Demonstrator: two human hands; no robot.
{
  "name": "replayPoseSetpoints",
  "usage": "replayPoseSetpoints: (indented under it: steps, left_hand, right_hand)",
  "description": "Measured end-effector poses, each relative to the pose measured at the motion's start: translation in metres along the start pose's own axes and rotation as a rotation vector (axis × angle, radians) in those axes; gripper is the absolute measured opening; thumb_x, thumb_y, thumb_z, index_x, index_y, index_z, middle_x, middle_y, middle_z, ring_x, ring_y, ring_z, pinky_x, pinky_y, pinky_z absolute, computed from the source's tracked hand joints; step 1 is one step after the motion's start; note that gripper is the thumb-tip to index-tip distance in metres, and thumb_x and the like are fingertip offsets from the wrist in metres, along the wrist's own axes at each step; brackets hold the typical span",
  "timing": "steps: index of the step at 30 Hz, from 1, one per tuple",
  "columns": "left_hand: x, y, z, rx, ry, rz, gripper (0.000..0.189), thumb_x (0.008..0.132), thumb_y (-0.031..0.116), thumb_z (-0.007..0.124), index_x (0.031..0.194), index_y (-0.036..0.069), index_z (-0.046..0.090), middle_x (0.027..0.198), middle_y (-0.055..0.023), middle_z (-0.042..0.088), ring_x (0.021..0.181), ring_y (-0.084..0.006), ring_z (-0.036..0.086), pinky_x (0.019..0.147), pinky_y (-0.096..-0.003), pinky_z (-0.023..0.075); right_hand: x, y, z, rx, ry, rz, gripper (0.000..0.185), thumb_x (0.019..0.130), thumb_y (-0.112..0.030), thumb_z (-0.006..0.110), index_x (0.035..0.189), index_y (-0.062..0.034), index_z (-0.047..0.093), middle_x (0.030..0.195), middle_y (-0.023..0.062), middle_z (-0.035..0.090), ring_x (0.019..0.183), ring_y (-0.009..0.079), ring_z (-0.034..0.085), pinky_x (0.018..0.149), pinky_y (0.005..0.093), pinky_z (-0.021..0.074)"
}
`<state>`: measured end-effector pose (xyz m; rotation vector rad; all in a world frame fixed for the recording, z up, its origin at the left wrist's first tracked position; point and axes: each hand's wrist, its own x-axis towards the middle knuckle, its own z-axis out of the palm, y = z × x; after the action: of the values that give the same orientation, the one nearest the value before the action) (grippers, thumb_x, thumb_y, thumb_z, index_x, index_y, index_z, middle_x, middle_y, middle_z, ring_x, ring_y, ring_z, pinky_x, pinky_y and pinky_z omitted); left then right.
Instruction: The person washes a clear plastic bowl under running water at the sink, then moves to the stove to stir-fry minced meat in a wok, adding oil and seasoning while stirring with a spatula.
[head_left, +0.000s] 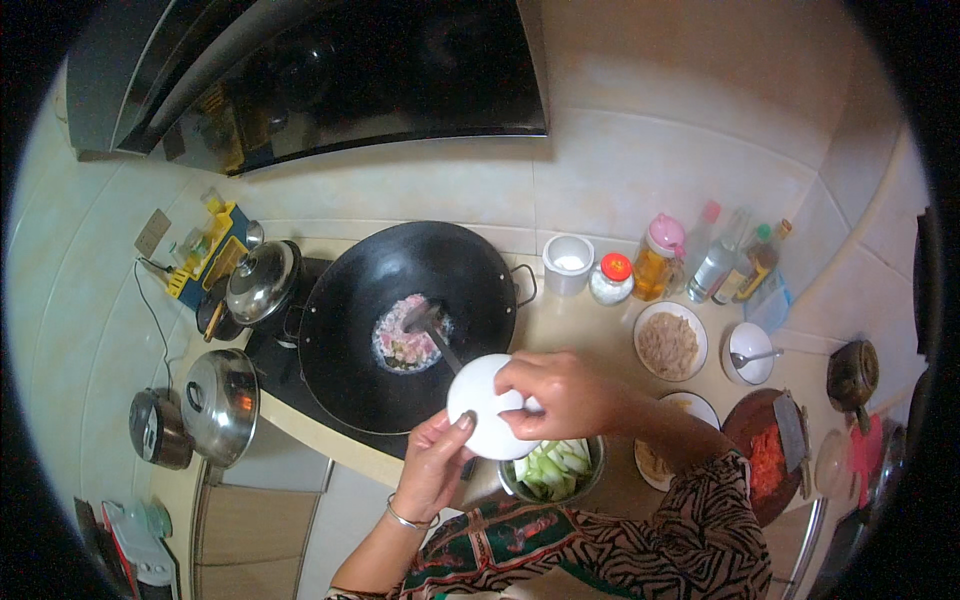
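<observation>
My left hand holds the edge of a small white dish near the front rim of a large black wok. Over the same dish, my right hand has its fingers bent at its inner side; whether they pinch something white or part of the dish I cannot tell. Pink-and-white chopped meat with some green bits lies in bubbling liquid at the wok's bottom. A metal spatula rests in it, its handle passing behind the dish. Below the hands is a metal bowl of cut green vegetable.
Behind on the right are a red-lidded jar, an oil jug and several bottles. A plate of sliced meat, a white bowl with a spoon and a round board with chopped red food stand right. Lidded pots are left.
</observation>
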<state>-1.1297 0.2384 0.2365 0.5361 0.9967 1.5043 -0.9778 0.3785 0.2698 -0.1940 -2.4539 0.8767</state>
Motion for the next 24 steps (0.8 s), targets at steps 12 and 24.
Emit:
replayPoseSetpoints:
  steps: [12,24]
  left_hand:
    - [-0.05,-0.001,-0.065,0.232,0.163,0.065,0.044,0.089,0.022,0.056,0.127,0.001,0.047,0.116,-0.021,0.057,0.1,-0.0288,0.062,0.082,-0.0333,0.0511]
    - [-0.129,-0.049,-0.129,0.249,0.357,-0.26,0.038,0.091,0.015,0.055,0.126,0.002,0.048,0.118,-0.0173,0.057,0.103,-0.0257,0.06,0.087,-0.0328,0.0488]
  right_hand:
    - [0.015,0.253,-0.053,-0.619,0.358,0.663,0.032,0.066,-0.028,0.066,0.086,-0.0031,0.063,0.08,0.0203,0.064,0.076,0.036,0.063,0.069,0.0446,0.0503]
    - [0.023,0.326,-0.026,-0.648,0.358,0.716,0.031,0.071,-0.031,0.064,0.086,-0.0029,0.064,0.082,0.0193,0.065,0.077,0.0349,0.063,0.07,0.0443,0.0508]
